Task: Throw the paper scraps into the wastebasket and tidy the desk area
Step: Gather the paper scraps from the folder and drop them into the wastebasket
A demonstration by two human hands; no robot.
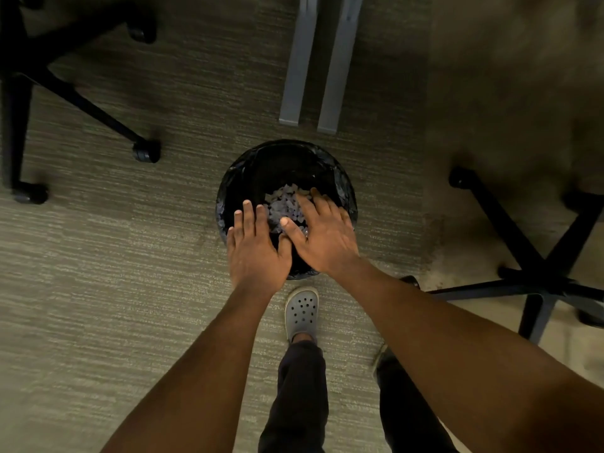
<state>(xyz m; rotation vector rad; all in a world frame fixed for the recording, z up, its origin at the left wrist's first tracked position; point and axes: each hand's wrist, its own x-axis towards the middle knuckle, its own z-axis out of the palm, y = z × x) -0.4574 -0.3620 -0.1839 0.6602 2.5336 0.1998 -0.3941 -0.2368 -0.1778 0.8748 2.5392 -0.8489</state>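
Mostly hidden wastebasket (235,178), scraps (284,204) dim inside, left hand (256,250), right hand (322,233) flat, empty.

An office: carpet (98,289), wheeled chair bases (536,279), desk legs (313,60).

— Where did the wastebasket (340,178) stand?
— Upright on the carpet, round, lined with a black bag.
— And the paper scraps (283,204)?
— A pale, small-torn heap lay inside it, at the bottom.
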